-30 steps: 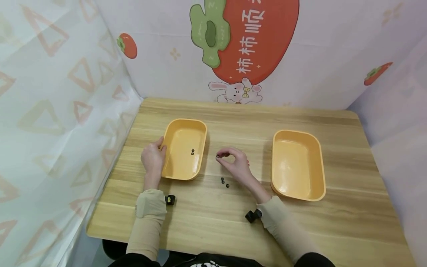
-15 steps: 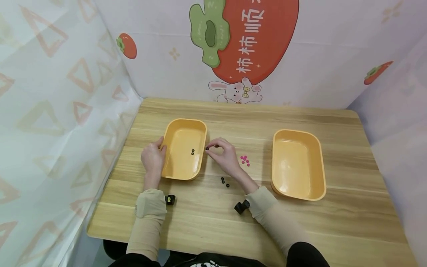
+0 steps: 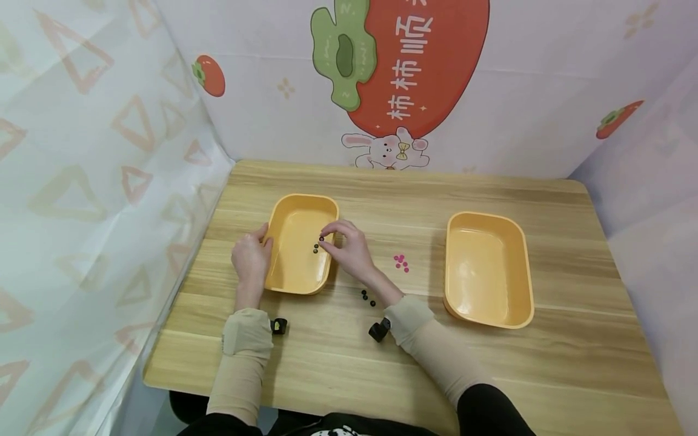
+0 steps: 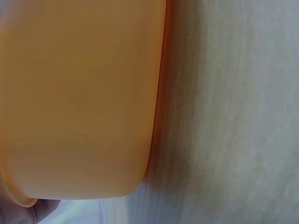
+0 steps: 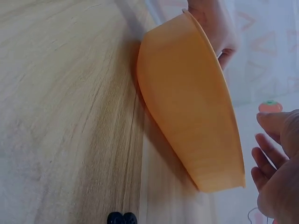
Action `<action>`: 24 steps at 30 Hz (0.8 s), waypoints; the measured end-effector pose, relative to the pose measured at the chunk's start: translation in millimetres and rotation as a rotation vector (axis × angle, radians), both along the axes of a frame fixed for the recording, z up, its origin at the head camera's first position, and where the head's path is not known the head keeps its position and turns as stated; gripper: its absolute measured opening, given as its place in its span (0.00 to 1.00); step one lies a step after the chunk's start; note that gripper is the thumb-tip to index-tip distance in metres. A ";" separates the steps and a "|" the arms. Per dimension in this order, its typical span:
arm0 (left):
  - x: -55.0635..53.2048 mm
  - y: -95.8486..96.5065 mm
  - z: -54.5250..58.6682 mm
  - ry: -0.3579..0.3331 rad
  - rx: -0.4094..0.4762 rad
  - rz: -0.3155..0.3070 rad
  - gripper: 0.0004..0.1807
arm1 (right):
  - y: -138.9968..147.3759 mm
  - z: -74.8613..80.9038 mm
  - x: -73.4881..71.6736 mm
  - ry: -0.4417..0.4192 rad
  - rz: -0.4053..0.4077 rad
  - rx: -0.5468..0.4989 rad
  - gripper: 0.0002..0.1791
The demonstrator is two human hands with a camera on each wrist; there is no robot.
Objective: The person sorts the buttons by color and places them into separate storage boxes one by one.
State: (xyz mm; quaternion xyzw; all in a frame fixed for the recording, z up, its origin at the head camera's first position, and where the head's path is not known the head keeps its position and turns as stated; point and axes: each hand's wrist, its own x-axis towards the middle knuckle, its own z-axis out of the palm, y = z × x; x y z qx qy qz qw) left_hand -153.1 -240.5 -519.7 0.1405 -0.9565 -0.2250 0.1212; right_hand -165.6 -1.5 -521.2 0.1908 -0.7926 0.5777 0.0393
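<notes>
In the head view my left hand (image 3: 251, 260) holds the left rim of a yellow-orange plastic box (image 3: 294, 266), and the right wrist view shows that hand (image 5: 212, 28) at the far rim. Over the box's right side, my right hand (image 3: 351, 251) pinches a small black bead (image 3: 322, 238) between thumb and forefinger. Just below it, two similar black beads (image 3: 315, 249) lie on the box floor. The right wrist view has my right hand (image 5: 282, 163) above the rim, its other fingers loosely bent; the bead is hidden there.
Several black beads (image 3: 373, 303) lie on the wooden table (image 3: 327, 357) below the right wrist. A cluster of small pink discs (image 3: 401, 261) sits right of that hand. Farther right stands a second yellow-orange box (image 3: 488, 272) with nothing in it.
My right hand has moved left with the black bead, from over the table to over the left box. The pink discs have come into view. My left hand has stayed put.
</notes>
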 end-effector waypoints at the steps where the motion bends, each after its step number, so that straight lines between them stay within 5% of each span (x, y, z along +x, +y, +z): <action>1: 0.1 0.0 -0.2 0.000 0.000 0.000 0.22 | -1.8 -0.6 -1.0 0.005 0.008 0.006 0.09; 17: 0.2 1.5 1.3 0.004 0.001 -0.011 0.22 | -7.7 -5.5 -13.0 0.044 0.057 0.108 0.08; 24: -0.3 1.0 2.5 -0.005 -0.005 -0.008 0.22 | 4.5 -8.4 -16.8 0.003 -0.006 0.048 0.10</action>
